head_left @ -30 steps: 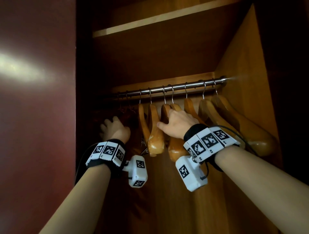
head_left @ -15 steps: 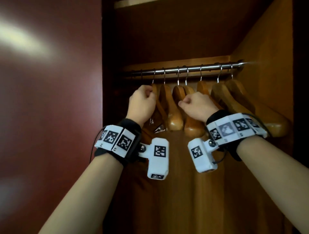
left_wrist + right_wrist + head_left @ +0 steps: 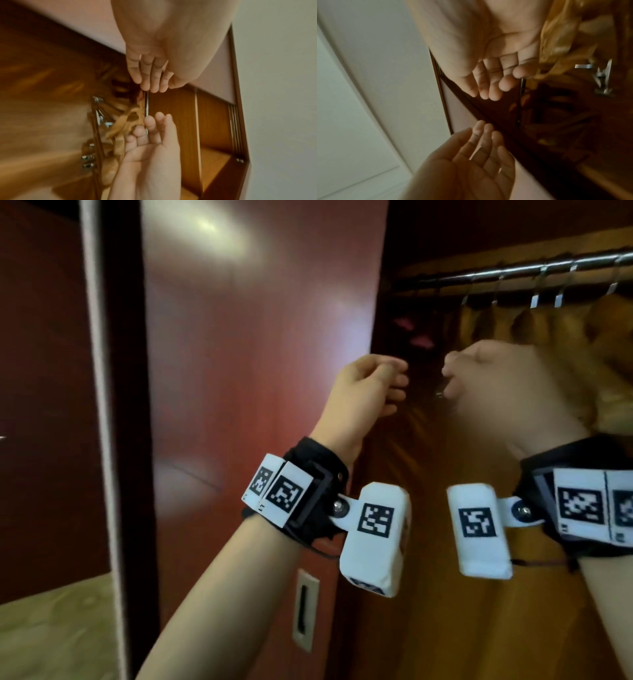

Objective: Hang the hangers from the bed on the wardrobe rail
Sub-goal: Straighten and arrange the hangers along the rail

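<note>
Several wooden hangers (image 3: 534, 326) hang by metal hooks from the chrome wardrobe rail (image 3: 548, 270) at the upper right, blurred by motion. My left hand (image 3: 373, 385) is in front of the wardrobe's left edge, fingers loosely curled and empty. My right hand (image 3: 479, 374) is beside it, just left of the nearest hangers, holding nothing. In the left wrist view the left hand (image 3: 149, 75) and the right hand (image 3: 154, 132) face each other with relaxed fingers. The right wrist view shows the right hand (image 3: 488, 81) and left hand (image 3: 481, 148) both bare, a hanger (image 3: 556, 40) beside the right palm.
A glossy red-brown wardrobe door (image 3: 257, 354) stands left of the opening, with a recessed metal handle (image 3: 305, 611) low down. A dark frame with a pale strip (image 3: 99, 405) is further left. Beige floor (image 3: 51, 628) shows at the bottom left.
Both hands have let go of the hangers and drawn back down and left from the rail. The view has swung left towards the door.
</note>
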Demonstrator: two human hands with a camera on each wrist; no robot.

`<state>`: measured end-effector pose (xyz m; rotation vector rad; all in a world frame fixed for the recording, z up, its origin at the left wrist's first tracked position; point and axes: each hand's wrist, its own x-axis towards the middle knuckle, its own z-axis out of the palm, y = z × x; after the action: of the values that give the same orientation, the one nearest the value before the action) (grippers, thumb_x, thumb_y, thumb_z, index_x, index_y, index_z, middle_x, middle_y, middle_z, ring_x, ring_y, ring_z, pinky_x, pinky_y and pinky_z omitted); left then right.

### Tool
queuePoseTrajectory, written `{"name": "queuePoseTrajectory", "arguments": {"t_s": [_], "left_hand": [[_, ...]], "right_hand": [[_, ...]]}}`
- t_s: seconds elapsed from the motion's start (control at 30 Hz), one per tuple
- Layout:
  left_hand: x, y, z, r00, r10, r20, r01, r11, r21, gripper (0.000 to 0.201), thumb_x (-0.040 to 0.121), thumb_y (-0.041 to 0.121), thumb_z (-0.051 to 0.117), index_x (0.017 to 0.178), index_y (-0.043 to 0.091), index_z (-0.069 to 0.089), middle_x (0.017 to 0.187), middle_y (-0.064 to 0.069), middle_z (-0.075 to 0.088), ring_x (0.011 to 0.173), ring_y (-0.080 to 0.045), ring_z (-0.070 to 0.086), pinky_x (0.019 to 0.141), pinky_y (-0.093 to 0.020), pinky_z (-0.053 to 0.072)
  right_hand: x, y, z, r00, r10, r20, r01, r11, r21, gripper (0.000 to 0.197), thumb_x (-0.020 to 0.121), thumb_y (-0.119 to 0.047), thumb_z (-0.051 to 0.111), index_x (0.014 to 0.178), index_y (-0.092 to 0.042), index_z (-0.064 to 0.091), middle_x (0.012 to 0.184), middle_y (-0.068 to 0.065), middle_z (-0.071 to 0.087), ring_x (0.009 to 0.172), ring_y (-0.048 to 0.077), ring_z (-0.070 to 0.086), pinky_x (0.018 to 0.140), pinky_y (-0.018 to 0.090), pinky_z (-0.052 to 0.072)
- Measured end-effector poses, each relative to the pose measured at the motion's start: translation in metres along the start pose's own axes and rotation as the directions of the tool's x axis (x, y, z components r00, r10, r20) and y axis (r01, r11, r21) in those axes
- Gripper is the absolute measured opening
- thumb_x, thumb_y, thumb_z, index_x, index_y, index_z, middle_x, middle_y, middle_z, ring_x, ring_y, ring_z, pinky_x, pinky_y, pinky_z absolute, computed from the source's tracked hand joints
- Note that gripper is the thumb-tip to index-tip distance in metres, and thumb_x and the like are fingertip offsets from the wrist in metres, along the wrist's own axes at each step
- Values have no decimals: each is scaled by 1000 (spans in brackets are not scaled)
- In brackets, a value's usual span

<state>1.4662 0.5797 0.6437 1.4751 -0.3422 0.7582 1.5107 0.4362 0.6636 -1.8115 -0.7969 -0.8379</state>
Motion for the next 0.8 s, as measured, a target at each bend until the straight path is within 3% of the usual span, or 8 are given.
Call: {"name": "queuePoseTrajectory", "arguments": {"t_s": [0.17, 0.33, 0.47, 0.67, 0.8], "left_hand": [[-62, -4, -52, 977, -90, -193, 92, 996, 0, 22, 94, 7, 44, 86, 16, 61, 77, 1, 61, 65, -11, 56, 61, -22, 43], [-123, -1, -108, 896, -134, -423, 186, 979, 85, 20, 95, 10, 46, 86, 15, 63, 76, 1, 60, 68, -12, 57, 65, -25, 42], [-156, 0, -151, 851, -152, -503, 237, 965, 109, 17, 96, 14, 48, 93, 13, 65, 82, -2, 63, 76, -15, 58, 71, -28, 43], [-168, -8, -216, 798, -183, -574, 303, 946, 119, 23, 97, 15, 47, 108, 4, 64, 83, -2, 64, 70, -9, 60, 68, -22, 46], [-159, -23, -275, 787, -212, -580, 328, 939, 102, 19, 96, 14, 46, 100, 9, 64, 82, -2, 64, 71, -11, 59, 70, -25, 44]], "right_hand": [[-48, -22, 57, 990, -64, 123, 43, 984, 171, 23, 91, -31, 54, 72, -20, 62, 58, -5, 63, 43, 2, 54, 52, 26, 43], [-99, -43, 117, 972, -131, 198, 58, 940, 337, 23, 91, -26, 56, 72, -14, 61, 55, -5, 62, 43, 6, 54, 52, 28, 44], [-123, -58, 159, 954, -134, 268, 32, 935, 353, 22, 92, -24, 56, 74, -13, 64, 58, -7, 62, 51, 12, 58, 59, 31, 49], [-138, -73, 233, 915, -108, 388, -55, 921, 387, 21, 93, -22, 54, 79, -9, 63, 64, -2, 63, 56, 18, 59, 62, 38, 51], [-137, -88, 297, 917, -80, 390, -77, 926, 371, 19, 92, -25, 55, 82, -12, 65, 69, -1, 64, 64, 21, 63, 68, 44, 55]]}}
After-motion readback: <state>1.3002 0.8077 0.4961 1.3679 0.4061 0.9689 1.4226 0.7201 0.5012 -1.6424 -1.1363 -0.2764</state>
